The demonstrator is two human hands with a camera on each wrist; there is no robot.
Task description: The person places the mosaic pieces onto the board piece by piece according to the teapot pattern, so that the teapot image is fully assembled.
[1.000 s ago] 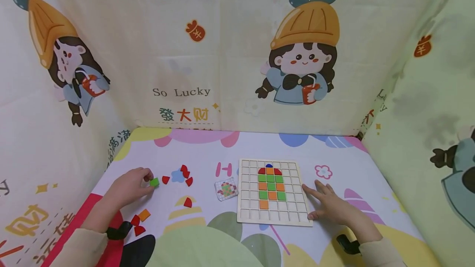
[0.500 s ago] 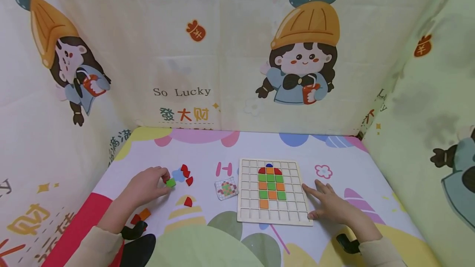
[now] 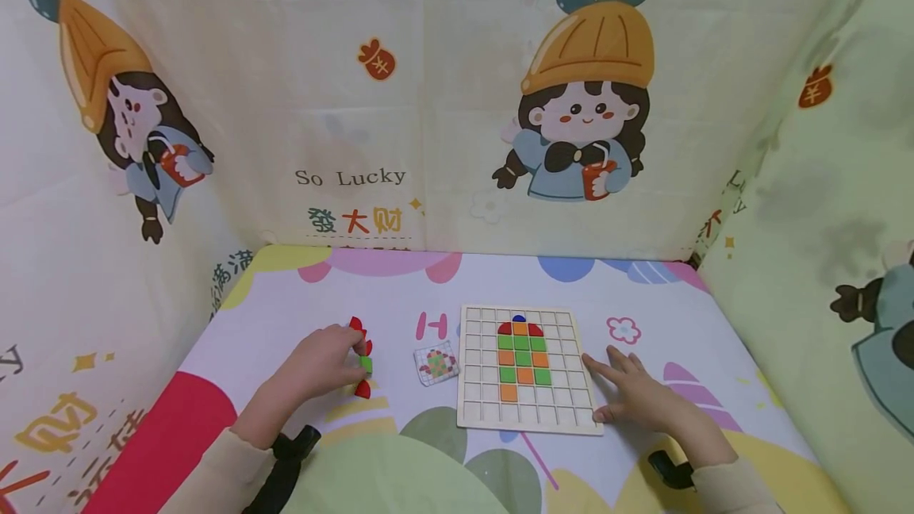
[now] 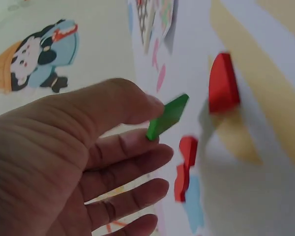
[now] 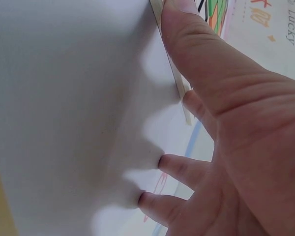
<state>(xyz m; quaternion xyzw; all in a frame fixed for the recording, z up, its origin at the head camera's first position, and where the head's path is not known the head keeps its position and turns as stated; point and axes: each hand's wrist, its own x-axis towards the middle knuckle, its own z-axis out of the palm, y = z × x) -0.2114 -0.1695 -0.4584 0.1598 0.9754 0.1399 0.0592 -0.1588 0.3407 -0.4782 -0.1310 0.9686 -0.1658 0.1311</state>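
My left hand pinches a green square tile between thumb and index finger, tilted above the table in the left wrist view. Its other fingers are spread. Red quarter-round tiles lie close by; one red tile is beyond the green one. To the right lies a wooden grid board, with green, orange, red and blue tiles set in its cells. Fingers extended, my right hand touches the board's right edge with thumb and index finger. In the right wrist view its other fingertips rest on the table.
A small pattern card lies just left of the board. The table has a printed cloth. A printed curtain stands behind and at both sides. My left forearm hides the spot where an orange tile and red tiles lay.
My left hand has moved right with the green tile, over to the red tiles beside the card. My right hand and the board have stayed in place.
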